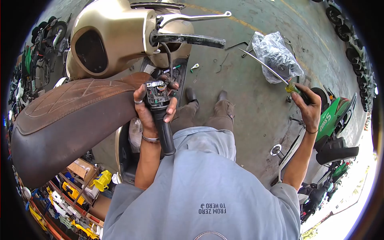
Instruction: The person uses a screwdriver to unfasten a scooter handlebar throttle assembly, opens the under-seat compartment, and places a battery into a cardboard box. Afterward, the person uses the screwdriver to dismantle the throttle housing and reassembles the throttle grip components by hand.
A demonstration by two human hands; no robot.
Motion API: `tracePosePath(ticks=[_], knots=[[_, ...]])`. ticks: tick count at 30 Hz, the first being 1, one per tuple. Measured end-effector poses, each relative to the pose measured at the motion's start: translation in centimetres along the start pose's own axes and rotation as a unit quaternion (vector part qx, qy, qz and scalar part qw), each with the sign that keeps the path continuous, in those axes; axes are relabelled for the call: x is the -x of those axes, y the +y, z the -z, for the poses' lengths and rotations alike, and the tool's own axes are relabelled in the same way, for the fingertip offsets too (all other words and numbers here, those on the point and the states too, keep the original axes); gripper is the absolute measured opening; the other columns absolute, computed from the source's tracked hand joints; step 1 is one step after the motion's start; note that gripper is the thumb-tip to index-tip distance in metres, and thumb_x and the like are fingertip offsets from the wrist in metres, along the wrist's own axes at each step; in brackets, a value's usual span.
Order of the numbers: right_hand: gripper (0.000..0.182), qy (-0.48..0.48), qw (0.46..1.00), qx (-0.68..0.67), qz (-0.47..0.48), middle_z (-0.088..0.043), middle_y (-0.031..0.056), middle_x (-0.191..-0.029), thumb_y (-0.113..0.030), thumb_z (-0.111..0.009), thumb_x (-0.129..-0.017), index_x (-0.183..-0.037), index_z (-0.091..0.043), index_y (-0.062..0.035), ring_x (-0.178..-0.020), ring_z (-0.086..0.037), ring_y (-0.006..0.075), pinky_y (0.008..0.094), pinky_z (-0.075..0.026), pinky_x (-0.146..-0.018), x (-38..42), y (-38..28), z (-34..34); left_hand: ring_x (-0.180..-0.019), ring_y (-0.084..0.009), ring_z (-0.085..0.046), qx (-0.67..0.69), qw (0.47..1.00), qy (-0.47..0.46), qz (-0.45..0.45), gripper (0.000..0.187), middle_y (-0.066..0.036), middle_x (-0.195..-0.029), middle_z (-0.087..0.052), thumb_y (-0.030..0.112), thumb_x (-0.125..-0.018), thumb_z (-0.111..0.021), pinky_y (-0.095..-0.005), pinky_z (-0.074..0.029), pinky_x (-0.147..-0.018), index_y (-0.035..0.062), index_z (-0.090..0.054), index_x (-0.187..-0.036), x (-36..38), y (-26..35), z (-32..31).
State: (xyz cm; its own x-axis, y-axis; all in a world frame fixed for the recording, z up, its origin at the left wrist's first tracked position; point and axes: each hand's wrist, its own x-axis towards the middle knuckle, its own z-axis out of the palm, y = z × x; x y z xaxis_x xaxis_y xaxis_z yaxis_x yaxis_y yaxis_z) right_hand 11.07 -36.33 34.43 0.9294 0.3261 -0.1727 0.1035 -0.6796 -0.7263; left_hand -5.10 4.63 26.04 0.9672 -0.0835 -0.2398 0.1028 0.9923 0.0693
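Observation:
My left hand [150, 104] is wrapped round a black throttle grip [165, 132] whose switch housing [158, 93] is open at the top, with small wires and metal parts showing. A black cable [170, 60] runs up from it towards the gold scooter [116, 36]. Out to the right, my right hand [310, 105] holds a screwdriver [272, 70] by its yellow-green handle, its long shaft pointing up and left, away from the housing. The scooter's bare handlebar end and brake lever [196, 17] stand above my left hand.
The brown scooter seat [76, 112] lies close at the left. A clear plastic bag [276, 56] with a dark part inside rests on the floor, beside metal rods. A green scooter [334, 120] stands at the right. Boxes and yellow parts [103, 180] are at lower left.

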Motion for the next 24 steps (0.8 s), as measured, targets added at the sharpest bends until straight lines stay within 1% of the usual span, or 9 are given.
tracePosePath(ticks=[3, 6, 10, 14, 17, 20, 21, 23, 24], knots=[[0.029, -0.034, 0.999, -0.039, 0.01, -0.069, -0.0006, -0.082, -0.011, -0.077, -0.085, -0.111, -0.072, 0.0017, -0.072, -0.058, 0.0038, 0.0201, -0.047, -0.066, -1.5, -0.4, -1.8, -0.062, -0.0292, -0.059, 0.016, 1.0, 0.013, -0.009, 0.063, -0.029, -0.12, -0.053, 0.053, -0.095, -0.051, -0.0307, -0.051, -0.037, 0.0024, -0.049, -0.132, 0.0, -0.5, -0.4], [0.028, -0.037, 0.995, -0.052, 0.083, -0.069, -0.0004, -0.079, -0.01, -0.077, -0.085, -0.11, -0.072, 0.0017, -0.07, -0.057, 0.0037, 0.0206, -0.047, -0.064, -3.7, -0.9, -3.0, -0.061, -0.0283, -0.058, -0.004, 0.998, 0.042, -0.036, 0.063, -0.029, -0.119, -0.052, 0.054, -0.095, -0.051, -0.0308, -0.051, -0.037, 0.002, -0.05, -0.131, 0.1, -1.0, -0.7], [0.03, -0.103, 0.987, -0.075, 0.1, -0.068, 0.002, -0.078, -0.015, -0.078, -0.086, -0.112, -0.072, 0.0007, -0.069, -0.057, 0.0046, 0.0214, -0.047, -0.064, -7.0, -1.8, -4.9, -0.065, -0.0296, -0.062, -0.051, 0.99, 0.097, -0.093, 0.058, -0.025, -0.114, -0.058, 0.052, -0.096, -0.051, -0.031, -0.051, -0.039, 0.0044, -0.053, -0.129, 0.0, -2.6, -1.9], [0.034, -0.175, 0.964, -0.165, 0.109, -0.064, 0.0018, -0.071, -0.028, -0.073, -0.093, -0.109, -0.071, 0.0013, -0.067, -0.055, 0.006, 0.0234, -0.046, -0.062, -11.0, -5.4, -9.7, -0.067, -0.0298, -0.067, -0.094, 0.962, 0.183, -0.181, 0.05, -0.021, -0.108, -0.062, 0.052, -0.097, -0.052, -0.0329, -0.054, -0.042, 0.0089, -0.056, -0.121, -0.8, -5.4, -4.3], [0.037, -0.204, 0.963, -0.175, 0.011, -0.063, 0.003, -0.07, -0.033, -0.07, -0.095, -0.106, -0.071, 0.002, -0.065, -0.054, 0.0077, 0.0245, -0.046, -0.061, -13.4, -7.6, -10.1, -0.068, -0.0303, -0.068, -0.137, 0.925, 0.256, -0.243, 0.05, -0.018, -0.108, -0.062, 0.055, -0.097, -0.054, -0.0349, -0.055, -0.046, 0.0106, -0.054, -0.12, -1.7, -7.4, -6.8], [0.04, -0.143, 0.956, -0.249, 0.054, -0.061, 0.0032, -0.073, -0.037, -0.068, -0.097, -0.103, -0.07, 0.0029, -0.066, -0.052, 0.0076, 0.025, -0.045, -0.061, -13.2, -7.2, -10.8, -0.077, -0.0318, -0.069, -0.12, 0.922, 0.241, -0.279, 0.049, -0.016, -0.108, -0.061, 0.055, -0.097, -0.053, -0.0402, -0.059, -0.059, 0.012, -0.053, -0.12, -2.3, -9.0, -8.1], [0.033, -0.134, 0.953, -0.26, 0.075, -0.064, 0.0071, -0.086, -0.031, -0.067, -0.097, -0.106, -0.07, 0.001, -0.076, -0.057, 0.0138, 0.0293, -0.047, -0.071, -13.4, -6.0, -11.4, -0.079, -0.0322, -0.069, -0.104, 0.923, 0.237, -0.286, 0.048, -0.016, -0.108, -0.061, 0.055, -0.098, -0.053, -0.0413, -0.059, -0.061, 0.0121, -0.053, -0.12, -2.8, -9.4, -8.7], [0.026, 0.044, 0.96, -0.109, 0.254, -0.064, 0.0097, -0.095, -0.024, -0.067, -0.096, -0.108, -0.07, -0.0011, -0.087, -0.059, 0.0207, 0.0333, -0.047, -0.079, -12.9, -5.8, -11.2, -0.086, -0.0336, -0.068, -0.092, 0.928, 0.208, -0.296, 0.047, -0.017, -0.108, -0.062, 0.052, -0.099, -0.052, -0.0453, -0.06, -0.07, 0.01, -0.054, -0.12, -3.1, -9.7, -8.9], [0.023, 0.135, 0.931, -0.031, 0.337, -0.064, 0.011, -0.1, -0.021, -0.067, -0.095, -0.109, -0.07, -0.0022, -0.092, -0.06, 0.0241, 0.0353, -0.047, -0.083, -12.3, -5.9, -10.9, -0.087, -0.0338, -0.068, -0.095, 0.921, 0.218, -0.308, 0.047, -0.017, -0.108, -0.062, 0.052, -0.099, -0.051, -0.0459, -0.06, -0.072, 0.0089, -0.055, -0.119, -3.3, -10.0, -9.2]])
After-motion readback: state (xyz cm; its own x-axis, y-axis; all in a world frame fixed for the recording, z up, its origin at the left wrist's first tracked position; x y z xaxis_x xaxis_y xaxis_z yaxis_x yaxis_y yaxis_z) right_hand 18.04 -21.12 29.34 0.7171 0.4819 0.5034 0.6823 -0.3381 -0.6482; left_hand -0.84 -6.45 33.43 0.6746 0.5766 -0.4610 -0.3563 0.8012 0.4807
